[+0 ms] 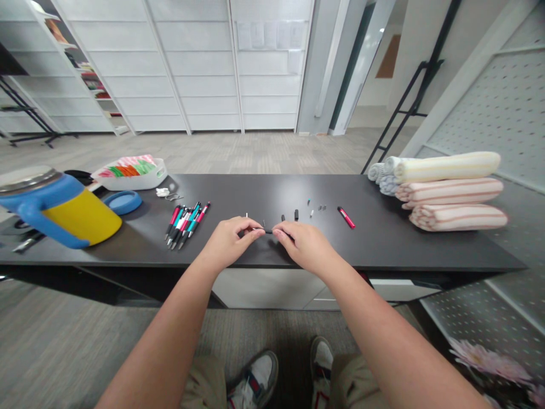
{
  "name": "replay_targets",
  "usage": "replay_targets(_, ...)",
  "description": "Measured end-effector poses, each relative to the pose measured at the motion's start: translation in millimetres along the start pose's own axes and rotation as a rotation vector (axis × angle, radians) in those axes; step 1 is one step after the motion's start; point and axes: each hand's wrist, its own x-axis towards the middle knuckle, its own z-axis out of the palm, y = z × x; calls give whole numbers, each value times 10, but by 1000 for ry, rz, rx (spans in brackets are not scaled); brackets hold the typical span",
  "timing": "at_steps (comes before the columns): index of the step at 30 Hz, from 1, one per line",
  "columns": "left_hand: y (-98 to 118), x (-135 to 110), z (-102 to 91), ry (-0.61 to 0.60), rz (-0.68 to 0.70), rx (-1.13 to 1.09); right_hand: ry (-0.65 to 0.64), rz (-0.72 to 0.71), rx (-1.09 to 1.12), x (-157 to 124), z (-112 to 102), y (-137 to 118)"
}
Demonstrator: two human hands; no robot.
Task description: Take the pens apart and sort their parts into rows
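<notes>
My left hand (227, 241) and my right hand (306, 241) meet above the front of the dark table. Both are closed in a pinch on opposite ends of a thin dark pen part (268, 231), mostly covered by the fingers. Just beyond the right hand lie small black pen grips (296, 215). Farther right are a tiny white piece (311, 213), a teal piece (309, 201), small metallic bits (322, 208) and a red pen barrel (346, 217). To the left of my left hand rests a pile of red, teal and black pens (187, 224).
At the left a large blue and yellow mug (91, 213) leans toward a blue lid (122, 202). Behind them stands a white tray (136, 182) with colourful packets. Rolled towels (455, 190) are stacked at the right end. The table's front edge (404, 267) runs beneath my forearms.
</notes>
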Motion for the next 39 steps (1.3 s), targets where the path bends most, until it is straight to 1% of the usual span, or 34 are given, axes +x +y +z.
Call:
replay_targets(3,-3,3,0,-10,-3,-5,16,-36,25,3,-5,17)
replay_targets(6,-8,8,2,-11,-2,-6,42,10,52,-4,-8,16)
replay_targets(8,-9,9,2,-6,2,-5,34,31,62,-6,-6,9)
replay_targets(12,-1,4,-1,-8,1,-11,7,-43,58,5,-4,18)
replay_targets(16,2,3,0,-20,-3,-10,33,-86,90,10,-15,36)
replay_targets(19,-1,7,2,-19,0,-8,40,-54,85,7,-19,20)
replay_targets(21,-5,10,2,-16,-1,-6,16,-1,78,8,-18,3)
replay_targets(23,-8,12,2,-14,-3,-4,-9,22,81,14,-14,-7)
replay_targets(26,-8,11,1,-20,-4,-5,-25,-26,66,19,-8,10)
replay_targets(30,-1,7,5,-38,-14,-13,6,-60,59,10,-1,50)
replay_targets(33,8,7,7,-41,-22,-28,11,-29,45,5,-2,35)
replay_targets(37,9,14,5,-32,4,-14,-36,69,-24,2,-18,-44)
replay_targets(39,0,17,5,-22,19,-5,-53,77,-54,-1,-26,-71)
